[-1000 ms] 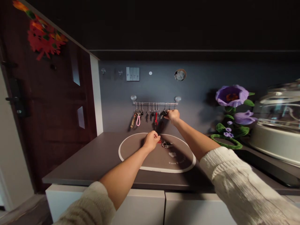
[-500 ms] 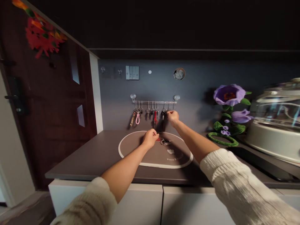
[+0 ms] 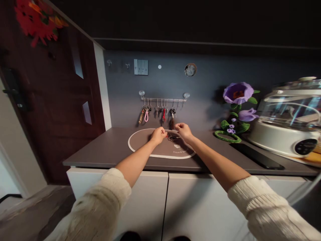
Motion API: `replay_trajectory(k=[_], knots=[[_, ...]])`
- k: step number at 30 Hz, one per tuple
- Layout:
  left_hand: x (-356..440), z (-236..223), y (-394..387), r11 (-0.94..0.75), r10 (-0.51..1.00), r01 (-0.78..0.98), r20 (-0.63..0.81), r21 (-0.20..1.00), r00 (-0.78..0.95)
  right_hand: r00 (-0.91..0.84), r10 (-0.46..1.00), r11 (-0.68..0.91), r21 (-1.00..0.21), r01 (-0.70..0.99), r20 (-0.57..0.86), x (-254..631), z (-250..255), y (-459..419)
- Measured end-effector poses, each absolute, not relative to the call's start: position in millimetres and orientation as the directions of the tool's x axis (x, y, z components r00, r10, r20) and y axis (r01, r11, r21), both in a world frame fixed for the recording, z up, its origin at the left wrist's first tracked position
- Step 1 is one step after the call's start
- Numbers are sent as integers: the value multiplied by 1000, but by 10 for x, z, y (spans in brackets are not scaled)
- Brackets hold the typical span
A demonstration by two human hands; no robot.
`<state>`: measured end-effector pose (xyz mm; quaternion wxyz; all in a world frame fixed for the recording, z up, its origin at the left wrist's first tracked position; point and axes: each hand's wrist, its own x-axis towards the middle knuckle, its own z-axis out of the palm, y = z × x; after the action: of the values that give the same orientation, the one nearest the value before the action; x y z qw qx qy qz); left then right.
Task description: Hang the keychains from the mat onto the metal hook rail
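Over the mat [image 3: 140, 147], my left hand [image 3: 158, 135] is closed, thumb against curled fingers; whatever they hold, if anything, is hidden. A bit of red shows beside its fingertips. My right hand [image 3: 185, 131] is off the wall, just right of the keys on the mat, its fingers loosely bent and slightly apart with nothing visible in them. Between both hands a bunch of keys [image 3: 171, 138] lies on the mat. Above, a clear hook rail [image 3: 165, 99] carries several key bunches, among them a pink loop [image 3: 146, 115], a red tag [image 3: 164, 114] and dark-fobbed keys [image 3: 173, 112] at the right.
A purple flower ornament [image 3: 238, 93] stands right on the counter [image 3: 100, 144], near a black flat slab [image 3: 257, 156] and a white appliance with a clear cover [image 3: 273, 134]. A dark overhead cabinet [image 3: 175, 23] juts out above. A brown door [image 3: 60, 100] is at left.
My right hand has left the hook rail and come down towards the mat, leaving the dark-fobbed keys hanging. My left hand stays over the mat. The view has tilted down and shifted.
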<state>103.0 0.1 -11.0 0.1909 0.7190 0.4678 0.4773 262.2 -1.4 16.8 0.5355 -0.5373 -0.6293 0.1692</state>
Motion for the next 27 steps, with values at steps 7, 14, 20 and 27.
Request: replay_trajectory(k=[7, 14, 20, 27], knots=[[1016, -88, -59, -500, 852, 505, 504, 704, 140, 65, 880, 329, -702, 632, 471, 2613, -11, -283], [1001, -106, -37, -523, 845, 505, 497, 687, 200, -68, 885, 320, -496, 807, 461, 2529, 32, -349], [1006, -95, -63, -521, 849, 504, 481, 689, 220, -130, 887, 338, -430, 837, 444, 2521, 30, -336], [991, -110, -57, -549, 832, 538, 480, 639, 279, -151, 877, 359, -413, 837, 456, 2523, 21, -313]])
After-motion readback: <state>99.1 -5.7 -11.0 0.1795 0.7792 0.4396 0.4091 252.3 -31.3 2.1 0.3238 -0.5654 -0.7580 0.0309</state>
